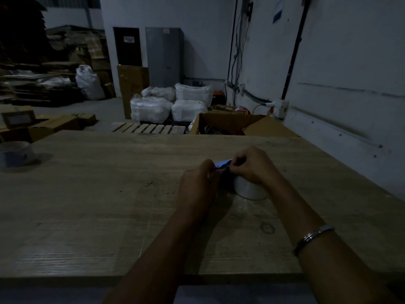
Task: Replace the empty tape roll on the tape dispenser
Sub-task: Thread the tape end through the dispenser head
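Observation:
A blue tape dispenser (223, 164) sits on the wooden table (87, 205), mostly hidden between my two hands. A pale tape roll (249, 189) stands mounted on its right side, resting on the table. My left hand (200, 183) grips the dispenser's left end with closed fingers. My right hand (252, 164) reaches over the roll and pinches something small at the dispenser's top; what the fingertips hold is hidden in the dim light. A second tape roll (16, 153) lies at the table's far left edge.
Beyond the table's far edge stands an open cardboard box (221, 125), a wooden pallet (149, 128) and white sacks (151, 108). A white wall (339, 84) runs along the right side. A ring mark (267, 228) shows on the tabletop near my right forearm.

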Available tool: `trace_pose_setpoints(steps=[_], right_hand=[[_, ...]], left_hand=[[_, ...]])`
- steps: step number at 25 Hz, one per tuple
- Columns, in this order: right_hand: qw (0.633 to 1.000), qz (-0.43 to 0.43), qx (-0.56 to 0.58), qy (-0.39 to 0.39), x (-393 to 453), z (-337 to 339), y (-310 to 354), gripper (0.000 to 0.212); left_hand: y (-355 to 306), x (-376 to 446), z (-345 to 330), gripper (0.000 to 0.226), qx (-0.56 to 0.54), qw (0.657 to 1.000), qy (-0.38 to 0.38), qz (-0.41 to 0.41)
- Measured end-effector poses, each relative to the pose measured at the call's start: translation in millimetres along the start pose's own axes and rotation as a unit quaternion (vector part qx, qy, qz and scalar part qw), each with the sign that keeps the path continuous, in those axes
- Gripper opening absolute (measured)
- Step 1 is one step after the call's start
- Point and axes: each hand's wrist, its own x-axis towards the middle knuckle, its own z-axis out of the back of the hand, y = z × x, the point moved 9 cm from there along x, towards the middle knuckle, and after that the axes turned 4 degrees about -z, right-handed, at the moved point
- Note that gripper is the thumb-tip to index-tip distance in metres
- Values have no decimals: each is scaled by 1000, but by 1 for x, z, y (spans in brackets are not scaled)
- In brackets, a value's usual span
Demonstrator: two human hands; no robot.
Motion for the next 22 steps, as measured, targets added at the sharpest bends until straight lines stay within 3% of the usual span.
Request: trace_pose_setpoints(steps=[4, 11, 16, 22], right_hand=[[1000, -6, -1, 0, 0, 0, 0, 5], [998, -44, -7, 41, 8, -4, -3, 6], [997, -44, 5, 65, 13, -8, -4, 10], [988, 0, 40, 151, 10, -8, -8, 14]], left_hand=[[7, 1, 2, 15, 0, 1000, -13, 13], [6, 0, -3, 10, 28, 1000, 5, 8], [24, 1, 2, 4, -39, 996, -14, 75], [31, 1, -7, 9, -91, 989, 36, 108]])
